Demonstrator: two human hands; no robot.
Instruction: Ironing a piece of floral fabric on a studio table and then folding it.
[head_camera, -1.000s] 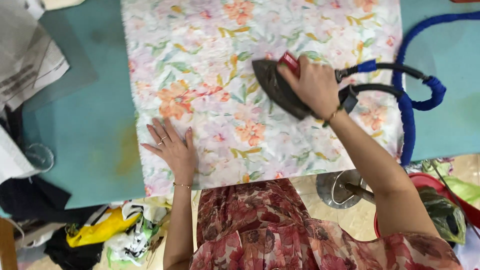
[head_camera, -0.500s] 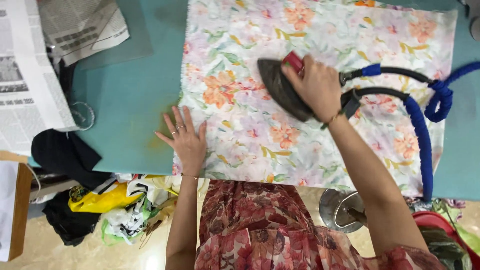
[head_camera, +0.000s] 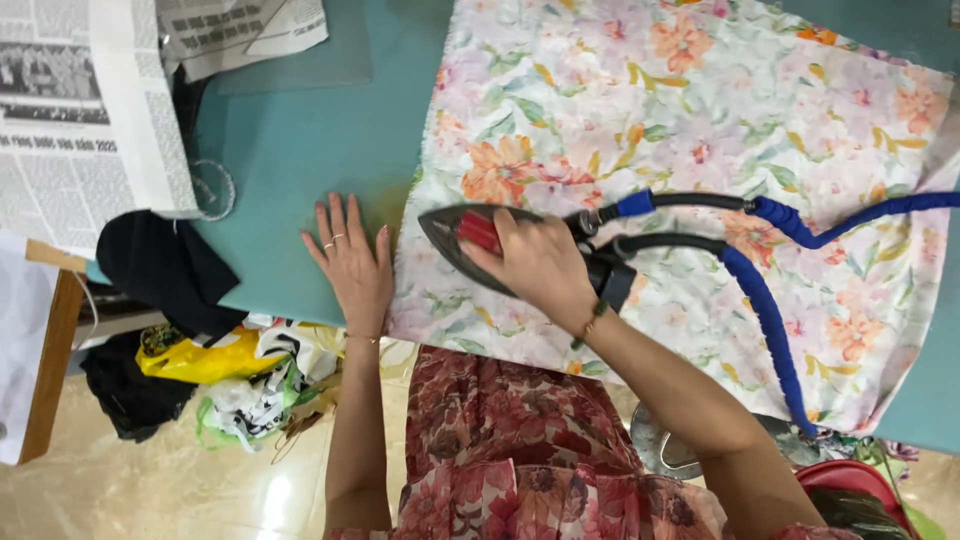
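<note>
The dark pointed steam iron (head_camera: 470, 240) has slid toward the left edge of the pale floral cotton cloth (head_camera: 680, 150); the right hand (head_camera: 540, 265) grips its red handle, the left hand (head_camera: 352, 262) lies flat, fingers spread, just beside it on the teal tabletop (head_camera: 320, 130)

Dark iron (head_camera: 462, 243) with red handle sat flat under right hand (head_camera: 540, 265), nose toward left hand (head_camera: 352, 262). Floral fabric (head_camera: 690, 130) lay spread beneath, edge touching left hand's fingers.

The right hand (head_camera: 540, 262) grips an iron (head_camera: 470, 238) on floral fabric (head_camera: 690, 130); the left hand (head_camera: 352, 262) lies flat.
</note>
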